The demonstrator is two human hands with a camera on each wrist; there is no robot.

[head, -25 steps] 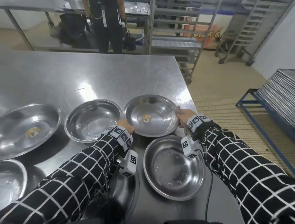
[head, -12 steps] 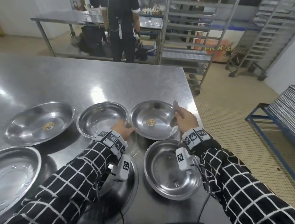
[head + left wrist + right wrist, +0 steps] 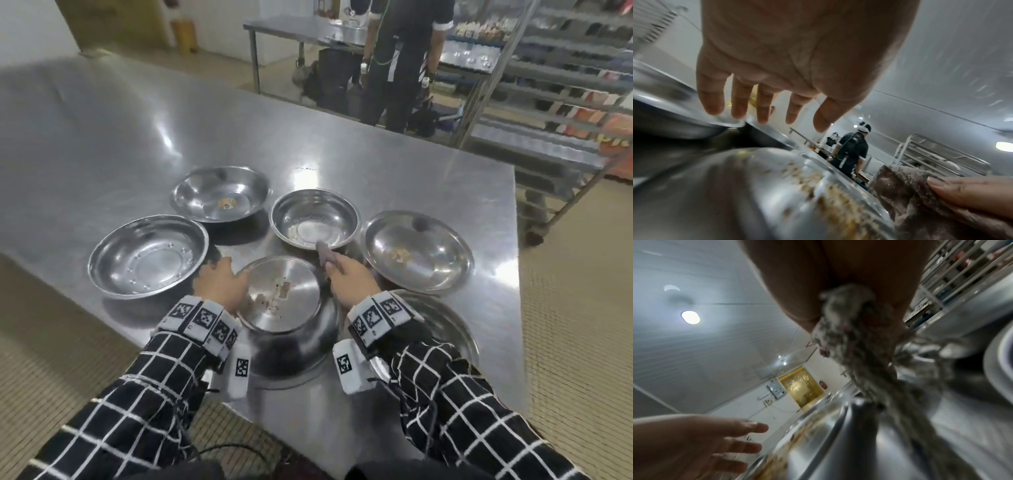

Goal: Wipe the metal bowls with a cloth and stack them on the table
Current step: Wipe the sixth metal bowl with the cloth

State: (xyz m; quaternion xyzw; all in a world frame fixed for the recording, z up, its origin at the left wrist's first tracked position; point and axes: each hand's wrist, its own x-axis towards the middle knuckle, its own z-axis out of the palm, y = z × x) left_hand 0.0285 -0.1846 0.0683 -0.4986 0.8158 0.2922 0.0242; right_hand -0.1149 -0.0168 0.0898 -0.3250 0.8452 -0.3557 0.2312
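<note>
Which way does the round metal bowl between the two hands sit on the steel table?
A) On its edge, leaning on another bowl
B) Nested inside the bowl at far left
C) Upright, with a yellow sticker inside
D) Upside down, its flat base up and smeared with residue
D: in the head view the round metal bowl shows its flat base upward, with brownish residue on it, between the left hand and the right hand.

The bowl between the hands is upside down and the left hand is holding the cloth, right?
Not quite. The upside-down bowl is right, but the right hand holds the cloth, as the head view shows. The left hand is open.
</note>
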